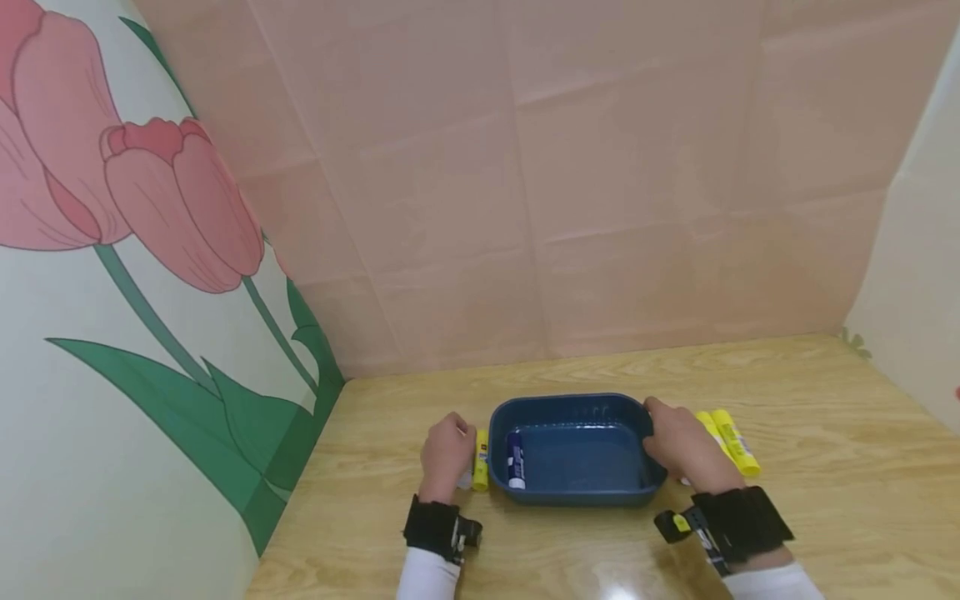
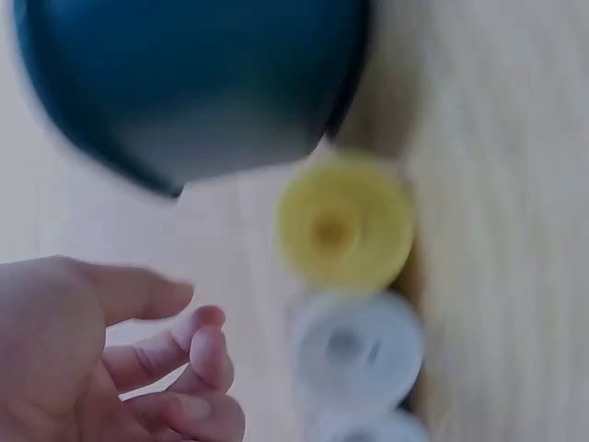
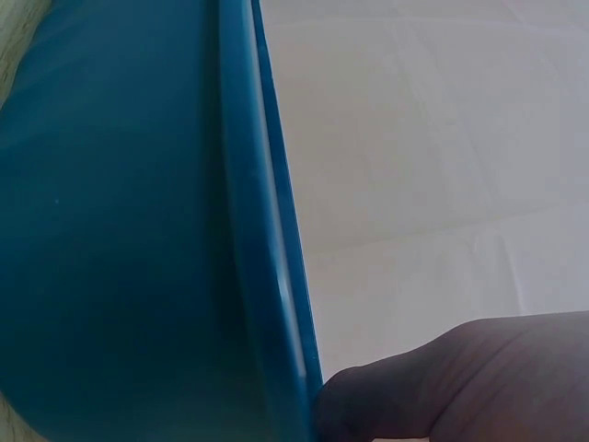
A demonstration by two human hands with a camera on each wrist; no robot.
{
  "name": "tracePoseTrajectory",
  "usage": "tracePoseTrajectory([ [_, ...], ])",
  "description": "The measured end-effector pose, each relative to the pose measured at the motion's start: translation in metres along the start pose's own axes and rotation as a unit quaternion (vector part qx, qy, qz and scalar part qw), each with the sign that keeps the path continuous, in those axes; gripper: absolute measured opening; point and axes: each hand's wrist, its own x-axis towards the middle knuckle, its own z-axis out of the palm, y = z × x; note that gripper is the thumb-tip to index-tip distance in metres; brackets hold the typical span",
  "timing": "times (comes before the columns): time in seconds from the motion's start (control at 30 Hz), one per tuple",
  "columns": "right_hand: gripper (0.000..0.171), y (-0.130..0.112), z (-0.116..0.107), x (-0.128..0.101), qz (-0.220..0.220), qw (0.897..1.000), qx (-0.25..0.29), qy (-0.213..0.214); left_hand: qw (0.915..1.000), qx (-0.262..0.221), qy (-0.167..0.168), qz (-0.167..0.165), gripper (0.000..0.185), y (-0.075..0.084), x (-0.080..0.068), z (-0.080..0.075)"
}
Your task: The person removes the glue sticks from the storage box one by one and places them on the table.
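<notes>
A dark blue plastic basin sits on the table between the hands. My right hand grips its right rim; the right wrist view shows the thumb at the rim, the other fingers out of sight. Inside, at the left end, lies a blue-and-white glue stick. Against the basin's left side is a yellow glue stick, with whitish sticks beside it, seen end-on in the left wrist view. Close to these is my left hand, its fingers loosely bent and holding nothing.
Two yellow glue sticks lie to the right, partly behind my right hand. The wooden table meets a pinkish-brown backdrop at the back. A tulip-patterned panel stands at the left.
</notes>
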Motion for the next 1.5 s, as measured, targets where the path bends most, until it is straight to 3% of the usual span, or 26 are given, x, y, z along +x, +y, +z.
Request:
tracePoseTrajectory([
  [0.2, 0.061, -0.001, -0.003, 0.001, -0.009, 1.0, -0.011, 0.005, 0.998, 0.011, 0.033, -0.053, 0.027, -0.013, 0.005, -0.022],
  [0.37, 0.062, 0.001, -0.005, 0.002, -0.008, 1.0, -0.008, 0.005, 0.9963, 0.017, 0.001, -0.084, 0.045, -0.018, 0.004, -0.021],
  [0.63, 0.06, 0.003, -0.002, 0.003, -0.011, 1.0, -0.003, 0.005, 0.9979, 0.047, -0.019, -0.041, 0.08, -0.005, -0.001, 0.004],
  [0.87, 0.059, 0.002, 0.0, 0.002, -0.015, 1.0, -0.002, 0.005, 0.9972, 0.058, -0.009, -0.045, 0.08, -0.002, -0.003, 0.014],
  [1.1, 0.06, 0.002, 0.0, 0.0, -0.012, 1.0, 0.001, 0.008, 0.9981, 0.046, -0.01, -0.04, 0.081, -0.002, -0.003, 0.013],
  [1.5, 0.062, 0.002, 0.0, 0.002, 0.002, 1.0, 0.0, 0.003, 0.9978, 0.027, -0.011, -0.059, 0.078, -0.004, -0.006, 0.008],
])
